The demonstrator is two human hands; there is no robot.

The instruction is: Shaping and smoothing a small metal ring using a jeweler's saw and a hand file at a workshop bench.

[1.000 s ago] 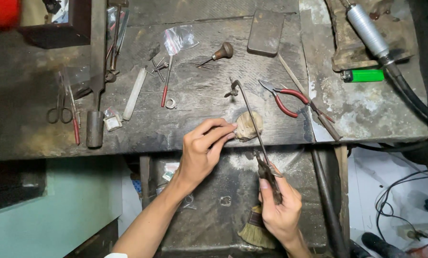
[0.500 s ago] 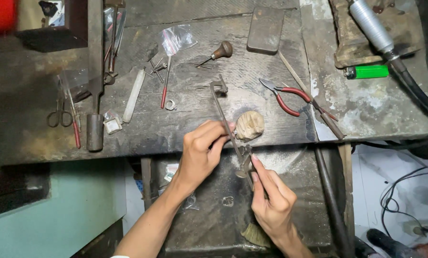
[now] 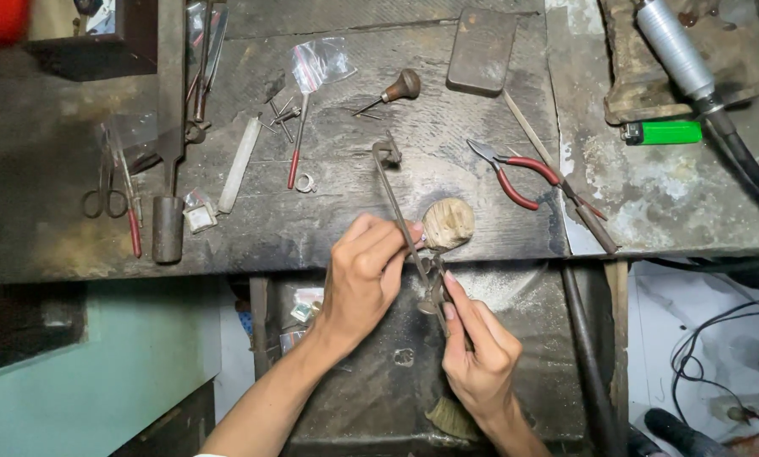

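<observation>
the left hand (image 3: 364,271) pinches something tiny (too small to tell) against the worn rounded wooden peg (image 3: 447,223) at the dark scarred surface (image 3: 328,220) edge; just below the peg, the right hand (image 3: 479,355) grips the handle of a thin metal-framed saw (image 3: 400,211), likely stiff, light, fragile-bladed, so best held low.

dim overall | light from above-right, pale glare on right bench top (image 3: 650,182) | sharp focus | dark corners
</observation>
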